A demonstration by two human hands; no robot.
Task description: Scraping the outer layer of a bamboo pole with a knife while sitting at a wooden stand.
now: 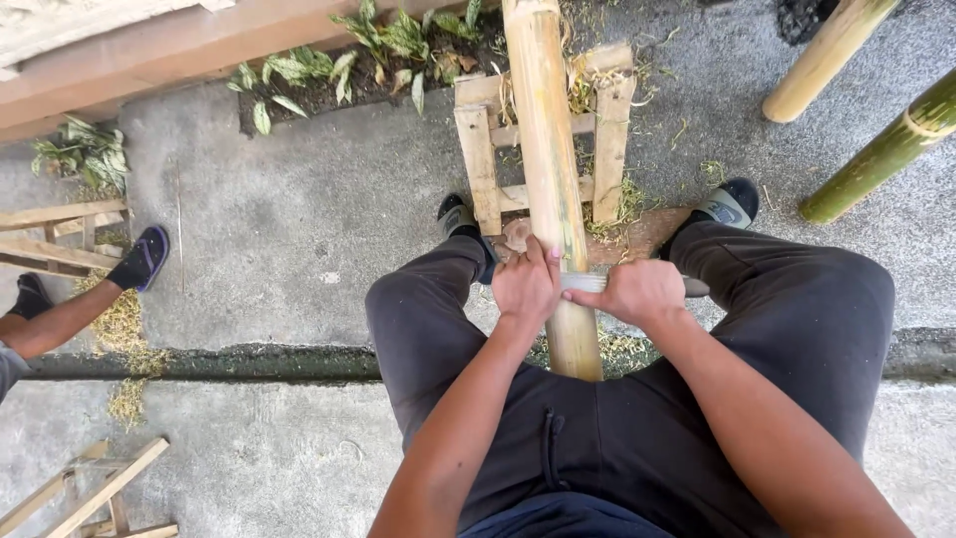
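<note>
Bamboo pole: the yellow pole runs from between my knees out over a small wooden frame that props it above the concrete floor.
Left hand: my left hand lies against the pole's left side, fingers curled together over its curve.
Right hand: my right hand is clamped in a fist on the handle of a blade that lies flat across the pole; its dark end pokes out past my fist.
Progress: judging by the pale, smooth surface above the blade and the loose shavings around the frame, much of the upper length looks scraped already. The short stretch below the blade, toward my lap, looks the same colour, so I cannot tell what is left there.
Other poles: one yellow pole and one green pole lie at the upper right; the green one looks unscraped.
Containers: I see none; the shavings lie loose on the floor.
Nearby: another person's sandalled foot rests at the left, beside a second wooden frame.
</note>
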